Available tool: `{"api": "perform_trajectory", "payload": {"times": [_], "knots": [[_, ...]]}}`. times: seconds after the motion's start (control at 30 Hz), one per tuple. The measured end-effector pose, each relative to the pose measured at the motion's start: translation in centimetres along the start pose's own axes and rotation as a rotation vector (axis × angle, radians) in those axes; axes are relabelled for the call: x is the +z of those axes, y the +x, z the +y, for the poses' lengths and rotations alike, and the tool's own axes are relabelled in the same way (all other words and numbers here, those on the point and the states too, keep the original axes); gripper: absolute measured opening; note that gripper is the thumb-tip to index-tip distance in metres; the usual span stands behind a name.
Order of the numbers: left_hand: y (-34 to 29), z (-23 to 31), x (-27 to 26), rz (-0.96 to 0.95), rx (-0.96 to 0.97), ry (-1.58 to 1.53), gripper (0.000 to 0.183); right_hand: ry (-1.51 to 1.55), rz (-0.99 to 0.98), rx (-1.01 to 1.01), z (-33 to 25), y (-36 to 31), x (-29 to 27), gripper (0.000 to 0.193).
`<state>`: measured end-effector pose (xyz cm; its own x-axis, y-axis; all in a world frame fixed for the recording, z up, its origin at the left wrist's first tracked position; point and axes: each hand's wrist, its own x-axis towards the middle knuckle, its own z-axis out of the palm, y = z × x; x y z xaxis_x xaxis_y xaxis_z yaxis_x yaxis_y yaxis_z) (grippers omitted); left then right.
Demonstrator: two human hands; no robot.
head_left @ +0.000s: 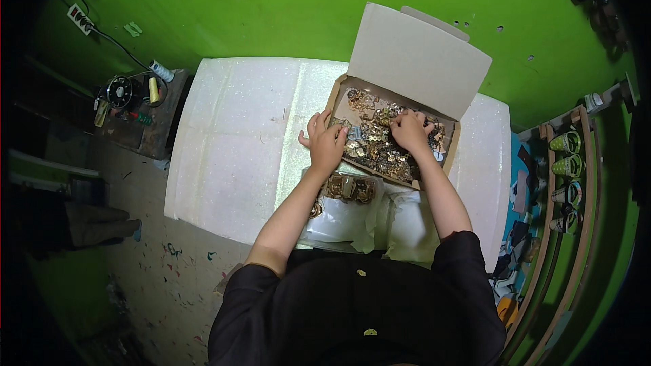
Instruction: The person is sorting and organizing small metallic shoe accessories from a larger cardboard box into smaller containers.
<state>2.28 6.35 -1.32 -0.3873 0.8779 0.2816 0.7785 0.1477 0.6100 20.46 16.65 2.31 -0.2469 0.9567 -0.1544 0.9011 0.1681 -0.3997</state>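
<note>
Cardboard forms the open box (407,68) set near the far right corner of the white sparkly tabletop (230,135), its plain pale lid standing upright behind the tray. The tray is filled with a tangle of small gold and brass metal pieces (376,142). The left hand (325,142) is laid at the box's left rim with its fingers spread and loosely curled over the pieces; whether anything is pinched in it cannot be told. The right hand (410,130) is sunk among the pieces near the middle of the tray, fingers bent and closed down onto them, though a distinct held piece cannot be made out. Just beside the box, at the tabletop's near edge, a smaller heap of gold pieces (349,188) is seen on clear plastic bags (380,220). No label is visible on the box.
</note>
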Motion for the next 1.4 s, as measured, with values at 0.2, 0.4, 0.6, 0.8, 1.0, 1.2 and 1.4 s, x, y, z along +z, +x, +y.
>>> {"api": "perform_trajectory", "payload": {"times": [0.2, 0.4, 0.6, 0.8, 1.0, 1.2, 1.4], "knots": [[-0.1, -0.1, 0.5, 0.014, -0.031, 0.013, 0.019, -0.126, 0.352, -0.24, -1.7, 1.1, 2.9, 0.018], [-0.1, -0.2, 0.9, 0.056, -0.023, -0.001, 0.017, -0.347, 0.103, -0.235, -2.2, 3.0, 5.6, 0.014], [-0.1, -0.6, 1.0, 0.084, -0.001, -0.015, 0.015, -0.08, 0.092, -0.212, -1.1, 3.2, 4.3, 0.006], [-0.1, -0.5, 0.9, 0.067, -0.002, 0.0, 0.016, 0.292, 0.053, -0.106, 3.0, 4.0, 3.3, 0.017], [-0.2, -0.8, 0.9, 0.07, 0.021, -0.041, 0.015, 0.618, -0.128, -0.129, 3.9, 2.9, 2.4, 0.023], [-0.7, -0.8, -0.8, -0.073, 0.026, -0.108, 0.017, 0.51, -0.053, -0.157, 1.0, -1.6, 0.2, 0.022], [-3.3, 0.1, -4.4, -0.071, 0.012, -0.275, 0.022, 0.563, 0.034, -0.216, 0.0, -7.5, -1.4, 0.018]]}}
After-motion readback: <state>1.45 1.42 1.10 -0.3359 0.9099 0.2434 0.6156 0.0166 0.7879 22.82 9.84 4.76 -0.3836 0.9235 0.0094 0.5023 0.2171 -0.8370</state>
